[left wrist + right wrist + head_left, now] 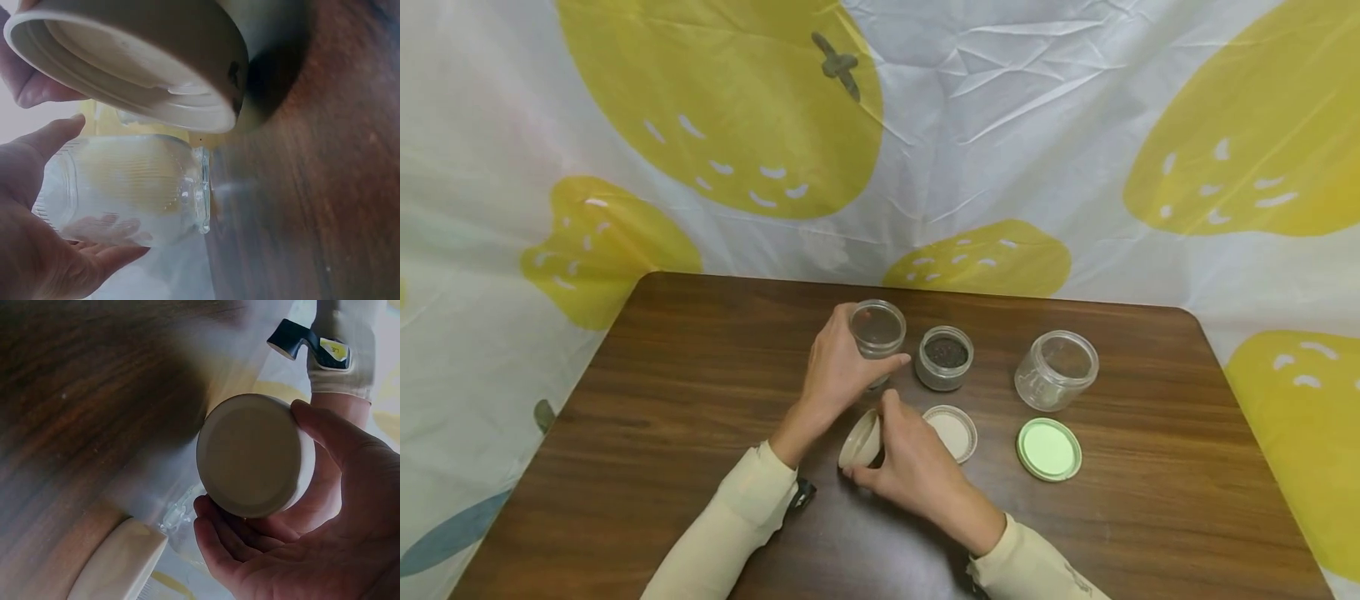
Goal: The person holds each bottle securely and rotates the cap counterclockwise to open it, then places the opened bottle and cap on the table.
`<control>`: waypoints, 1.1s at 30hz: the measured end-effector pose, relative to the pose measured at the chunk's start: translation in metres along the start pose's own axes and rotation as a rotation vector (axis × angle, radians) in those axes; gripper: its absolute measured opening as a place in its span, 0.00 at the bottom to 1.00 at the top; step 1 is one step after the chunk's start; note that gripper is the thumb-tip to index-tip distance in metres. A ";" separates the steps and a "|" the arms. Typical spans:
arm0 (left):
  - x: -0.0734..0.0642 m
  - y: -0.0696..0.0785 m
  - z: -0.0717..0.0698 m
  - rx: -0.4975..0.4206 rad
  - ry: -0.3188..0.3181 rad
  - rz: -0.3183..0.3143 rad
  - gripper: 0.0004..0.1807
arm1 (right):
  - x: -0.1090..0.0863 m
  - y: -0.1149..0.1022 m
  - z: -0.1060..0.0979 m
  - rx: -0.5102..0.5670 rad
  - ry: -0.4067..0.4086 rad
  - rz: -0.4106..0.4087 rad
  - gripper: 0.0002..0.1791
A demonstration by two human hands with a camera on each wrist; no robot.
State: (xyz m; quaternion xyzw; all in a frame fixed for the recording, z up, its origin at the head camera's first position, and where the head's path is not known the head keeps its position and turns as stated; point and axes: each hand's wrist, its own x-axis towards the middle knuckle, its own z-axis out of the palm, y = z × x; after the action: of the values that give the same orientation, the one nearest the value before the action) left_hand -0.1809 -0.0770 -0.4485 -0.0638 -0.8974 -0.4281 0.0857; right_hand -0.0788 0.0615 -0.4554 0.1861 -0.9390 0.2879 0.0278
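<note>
My left hand [841, 362] grips a clear glass jar [880, 325] at the back middle of the table, thumb on one side and fingers on the other. Fine ribs run round the jar's wall in the left wrist view. Just in front of it, my right hand [919, 457] pinches a beige lid [859, 442] by its edge between thumb and fingers. The lid is tilted on its side; its hollow inside faces the left wrist camera, its flat top [253, 456] the right one. A lower glass jar [945, 362] with dark contents stands right of the held jar.
A white lid [953, 435] lies on the brown wooden table [700, 400], partly behind my right hand. Farther right stands an open clear jar [1054, 375], with a light green lid [1049, 450] in front of it. A lemon-print cloth [1000, 150] hangs behind the table.
</note>
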 end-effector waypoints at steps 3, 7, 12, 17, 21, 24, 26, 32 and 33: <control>0.001 -0.001 0.001 -0.006 0.001 0.000 0.49 | 0.000 0.001 0.001 -0.002 0.004 0.015 0.41; 0.001 -0.001 0.000 -0.005 -0.002 -0.007 0.49 | -0.001 0.001 0.001 0.014 0.004 0.021 0.46; 0.002 -0.004 -0.002 0.008 -0.012 -0.040 0.51 | 0.000 0.002 0.002 -0.004 -0.021 0.022 0.60; 0.002 -0.006 -0.003 0.037 -0.017 -0.083 0.52 | 0.002 0.003 0.001 -0.100 -0.042 0.020 0.60; 0.002 -0.007 -0.004 0.038 -0.012 -0.091 0.53 | 0.003 0.004 0.003 -0.207 -0.065 0.005 0.59; 0.002 -0.008 -0.005 0.029 -0.011 -0.086 0.54 | 0.005 0.005 0.005 -0.246 -0.088 0.008 0.60; 0.002 -0.009 -0.006 0.028 -0.011 -0.087 0.54 | 0.006 0.006 0.006 -0.257 -0.108 0.002 0.60; 0.000 -0.009 -0.009 0.069 -0.018 -0.103 0.55 | 0.010 0.006 0.012 -0.290 -0.157 -0.040 0.56; -0.001 -0.010 -0.010 0.076 -0.019 -0.104 0.55 | 0.011 0.006 0.013 -0.298 -0.159 -0.043 0.55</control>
State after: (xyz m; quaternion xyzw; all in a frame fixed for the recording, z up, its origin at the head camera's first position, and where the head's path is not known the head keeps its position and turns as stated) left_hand -0.1810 -0.0904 -0.4499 -0.0180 -0.9159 -0.3968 0.0574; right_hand -0.0902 0.0554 -0.4674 0.2224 -0.9663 0.1291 -0.0130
